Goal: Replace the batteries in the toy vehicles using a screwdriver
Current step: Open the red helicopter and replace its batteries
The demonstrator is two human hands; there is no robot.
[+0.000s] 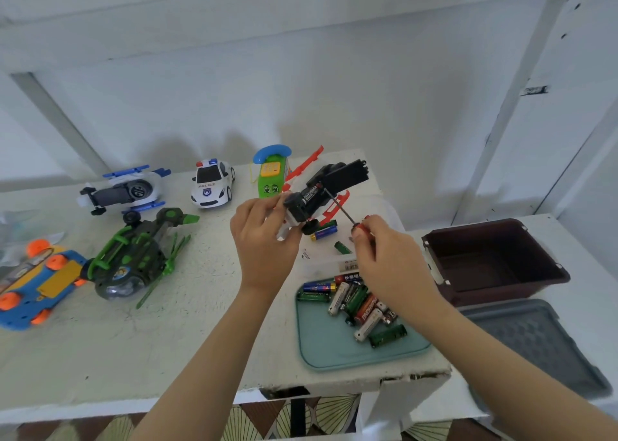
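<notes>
- Left grip (264, 239): fingers clamped round the toy vehicle (337, 178), held above the counter (200, 323), underside up, compartment open, one battery (310, 193) showing inside.
- Right grip (384, 256): pinched on the handle of the screwdriver (339, 206).
- Key relation: the toy lies far-left of my right grip. The shaft runs that way to the compartment, crossing the battery's long axis.
- Likely step: levering the battery out.
- Tray (334, 350), near right: a heap of batteries (361, 303).
- Loose batteries (324, 233): just beyond the tray.
- Brown bin (485, 256), right: nothing visible inside.
</notes>
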